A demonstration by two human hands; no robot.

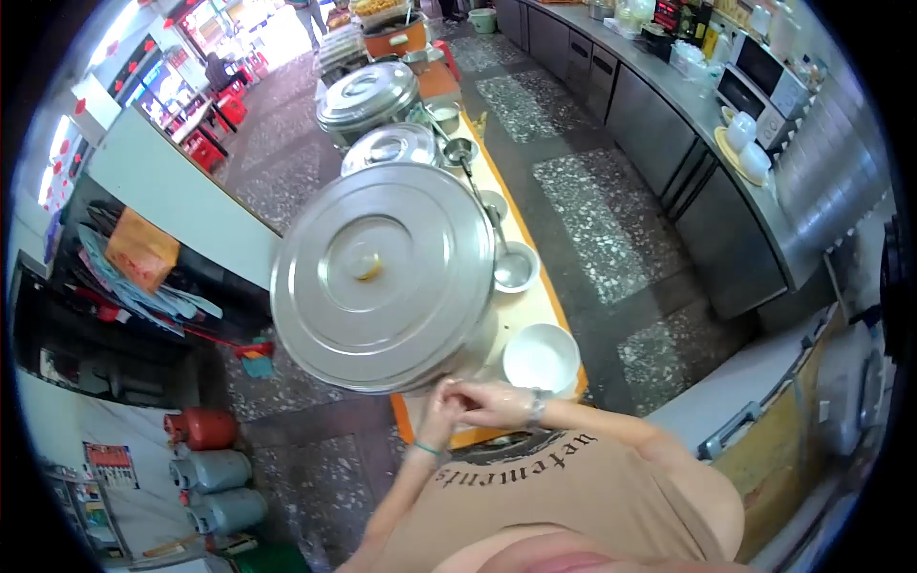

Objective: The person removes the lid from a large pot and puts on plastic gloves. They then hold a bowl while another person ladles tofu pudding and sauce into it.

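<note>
My left hand [440, 409] and my right hand [494, 404] meet at the near end of a long, orange-edged table [511, 320]. Their fingers are closed against each other; what is between them, if anything, is hidden. Just beyond them stands a very large metal pot, covered by a round ridged lid [415, 325]. A white bowl [542, 358] sits right of the pot, close to my right hand but apart from it. Behind it, a ladle [511, 256] rests in a small metal bowl [523, 282].
Two more lidded pots [368, 95] [392, 146] line the table further off, with another ladle [459, 153] beside them. A steel counter [669, 115] runs along the right, bearing a microwave [755, 91]. Gas cylinders [227, 511] stand at lower left. A person [222, 72] is far back.
</note>
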